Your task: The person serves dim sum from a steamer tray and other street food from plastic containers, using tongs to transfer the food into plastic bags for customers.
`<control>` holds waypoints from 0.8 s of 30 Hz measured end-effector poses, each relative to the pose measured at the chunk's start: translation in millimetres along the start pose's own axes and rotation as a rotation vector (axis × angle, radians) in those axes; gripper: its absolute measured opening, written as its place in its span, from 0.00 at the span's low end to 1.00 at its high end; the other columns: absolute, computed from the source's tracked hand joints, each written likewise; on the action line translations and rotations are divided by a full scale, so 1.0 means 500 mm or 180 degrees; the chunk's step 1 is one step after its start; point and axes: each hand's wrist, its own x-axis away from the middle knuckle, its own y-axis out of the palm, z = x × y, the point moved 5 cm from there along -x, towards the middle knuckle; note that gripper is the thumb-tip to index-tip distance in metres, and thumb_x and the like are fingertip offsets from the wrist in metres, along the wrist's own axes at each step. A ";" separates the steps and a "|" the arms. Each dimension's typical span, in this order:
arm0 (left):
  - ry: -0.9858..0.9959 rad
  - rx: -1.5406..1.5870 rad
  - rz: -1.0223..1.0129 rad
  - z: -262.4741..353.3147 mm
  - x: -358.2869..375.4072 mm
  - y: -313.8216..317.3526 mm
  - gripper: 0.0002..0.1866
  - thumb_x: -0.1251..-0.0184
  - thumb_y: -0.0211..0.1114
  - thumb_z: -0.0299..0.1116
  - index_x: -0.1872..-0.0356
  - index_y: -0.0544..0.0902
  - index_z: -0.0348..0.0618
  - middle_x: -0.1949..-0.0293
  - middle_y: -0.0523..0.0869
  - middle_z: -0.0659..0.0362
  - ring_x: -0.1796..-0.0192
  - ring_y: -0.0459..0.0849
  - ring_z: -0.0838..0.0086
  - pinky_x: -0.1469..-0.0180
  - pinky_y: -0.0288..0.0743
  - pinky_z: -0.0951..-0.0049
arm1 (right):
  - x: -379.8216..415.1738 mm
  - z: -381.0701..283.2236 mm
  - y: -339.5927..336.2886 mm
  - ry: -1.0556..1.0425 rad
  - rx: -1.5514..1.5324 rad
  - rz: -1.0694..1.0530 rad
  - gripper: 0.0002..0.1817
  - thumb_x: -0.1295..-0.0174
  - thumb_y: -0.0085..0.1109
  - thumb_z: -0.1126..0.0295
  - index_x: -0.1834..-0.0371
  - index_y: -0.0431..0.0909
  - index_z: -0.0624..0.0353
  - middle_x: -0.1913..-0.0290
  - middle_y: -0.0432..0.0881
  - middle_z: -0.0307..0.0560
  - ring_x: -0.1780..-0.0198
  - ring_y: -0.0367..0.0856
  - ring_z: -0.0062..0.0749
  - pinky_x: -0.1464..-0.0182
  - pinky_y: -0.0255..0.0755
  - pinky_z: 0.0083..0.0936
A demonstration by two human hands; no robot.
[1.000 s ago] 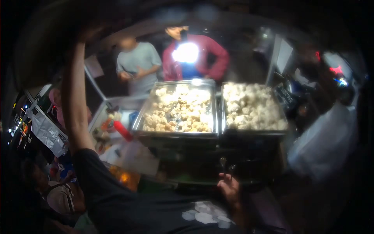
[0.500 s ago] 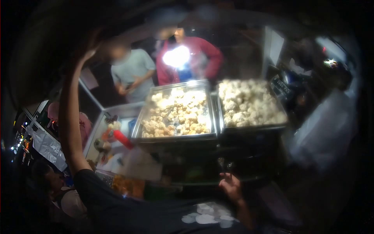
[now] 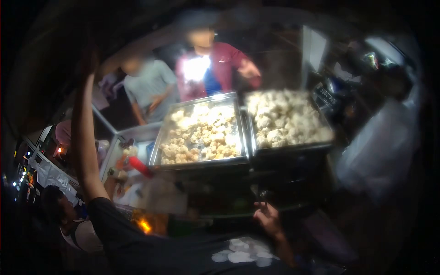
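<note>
My right hand (image 3: 268, 218) is closed around a pair of tongs (image 3: 258, 192), their dim metal tips pointing up below the trays. Beyond them, a metal tray (image 3: 201, 163) holds pale, lumpy pieces of food (image 3: 201, 135), brightly lit. Beside it on the right, a second tray (image 3: 293, 145) is heaped with similar pale lumps (image 3: 286, 120). My left arm reaches high on the left side, and my left hand (image 3: 90, 62) fades into shadow at the top. Its fingers and whatever they touch cannot be made out.
Two people stand across the counter, one in a grey shirt (image 3: 151, 87), one in a maroon jacket (image 3: 229, 59). A red bottle (image 3: 140, 166) lies among items in a white-walled bin (image 3: 110, 153). A whitish plastic bag (image 3: 378, 151) hangs at right; another person (image 3: 82, 236) is lower left.
The view has shifted slightly, so both trays sit a little further left. The person in maroon now has a forearm out to the side. My right hand keeps its hold on the tongs.
</note>
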 end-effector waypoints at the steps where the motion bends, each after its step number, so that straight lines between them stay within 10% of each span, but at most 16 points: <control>1: -0.0072 0.0139 0.0209 0.004 -0.001 -0.008 0.22 0.21 0.51 0.35 0.33 0.70 0.34 0.34 0.73 0.38 0.30 0.71 0.49 0.28 0.63 0.60 | -0.001 0.006 -0.004 -0.0012 -0.0030 0.0033 0.17 0.34 0.57 0.73 0.42 0.77 0.63 0.70 0.83 0.34 0.77 0.70 0.11 0.73 0.64 0.13; 9: -0.0011 -0.1382 0.0869 0.152 -0.019 -0.085 0.18 0.24 0.57 0.36 0.43 0.76 0.32 0.48 0.83 0.43 0.43 0.83 0.54 0.41 0.76 0.63 | 0.006 0.014 -0.020 0.0058 -0.0169 0.0123 0.17 0.34 0.56 0.72 0.41 0.76 0.62 0.71 0.82 0.33 0.78 0.69 0.10 0.76 0.62 0.12; 24: 0.0240 -0.0536 0.1919 0.222 0.066 -0.258 0.13 0.33 0.60 0.17 0.49 0.74 0.30 0.56 0.86 0.48 0.55 0.87 0.65 0.53 0.83 0.74 | -0.013 0.034 -0.037 -0.0101 -0.0229 -0.0107 0.16 0.35 0.58 0.72 0.44 0.78 0.62 0.72 0.83 0.34 0.79 0.69 0.11 0.75 0.63 0.14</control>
